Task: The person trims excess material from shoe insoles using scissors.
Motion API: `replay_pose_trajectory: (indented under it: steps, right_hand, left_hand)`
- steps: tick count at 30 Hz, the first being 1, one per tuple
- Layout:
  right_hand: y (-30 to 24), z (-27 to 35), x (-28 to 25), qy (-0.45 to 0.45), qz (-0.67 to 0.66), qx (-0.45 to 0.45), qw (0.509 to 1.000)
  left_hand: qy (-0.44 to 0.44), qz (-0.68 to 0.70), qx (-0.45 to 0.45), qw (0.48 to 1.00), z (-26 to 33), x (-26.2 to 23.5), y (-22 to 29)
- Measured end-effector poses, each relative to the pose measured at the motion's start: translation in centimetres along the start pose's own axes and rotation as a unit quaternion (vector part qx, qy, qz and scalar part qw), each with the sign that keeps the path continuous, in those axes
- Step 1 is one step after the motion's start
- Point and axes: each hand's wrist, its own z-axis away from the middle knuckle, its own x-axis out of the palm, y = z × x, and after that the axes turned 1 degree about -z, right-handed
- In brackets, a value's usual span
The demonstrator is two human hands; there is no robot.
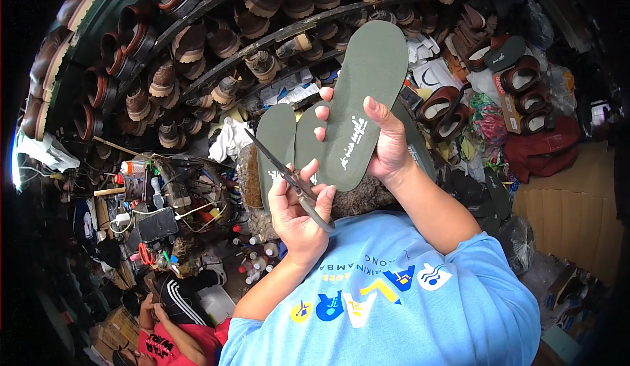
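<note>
My right hand [388, 144] grips a green insole [369, 71] with pale script on its heel, holding it up with the fingers behind and the thumb at its edge. Closed around a pair of dark metal scissors [303, 194], my left hand [296, 218] is lower and to the left. The blades point up and left, apart from the raised insole. Behind the scissors, more green insoles [275, 133] lie on a rough, dark, stone-like block [361, 200]. Part of those insoles is hidden by my hands.
Shelves [289, 33] full of brown shoes curve across the back. Tools and cords clutter the left around a black box [157, 225]. Sandals [445, 113] and a dark red bag [543, 148] lie to the right. Another person in a red shirt [180, 343] sits at lower left.
</note>
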Motion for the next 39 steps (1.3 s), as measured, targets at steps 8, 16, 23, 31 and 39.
replay_pose_trajectory:
  steps: [8, 16, 23, 31, 39]
  right_hand:
    - [0.0, -0.2, -0.1, 0.014, -0.015, 0.004, 1.000]
    - [0.3, 0.4, -0.1, -0.064, 0.038, 0.015, 0.997]
    - [-3.2, -2.0, 0.5, 0.133, 0.149, -0.139, 0.970]
    - [-5.1, -3.8, -0.1, 0.167, 0.265, -0.257, 0.914]
    - [-4.6, -4.0, -0.7, 0.224, 0.247, -0.274, 0.902]
  left_hand:
    - [-0.025, -0.032, 0.015, 0.999, -0.4, -0.2, -0.5]
    - [0.039, 0.042, -0.137, 0.989, -1.2, 0.2, 0.5]
    - [0.041, -0.014, -0.064, 0.997, -0.3, -0.6, -0.9]
    - [0.017, -0.046, 0.026, 0.998, 0.1, -1.0, -1.7]
    - [-0.081, -0.080, 0.168, 0.979, 0.5, -2.8, -2.6]
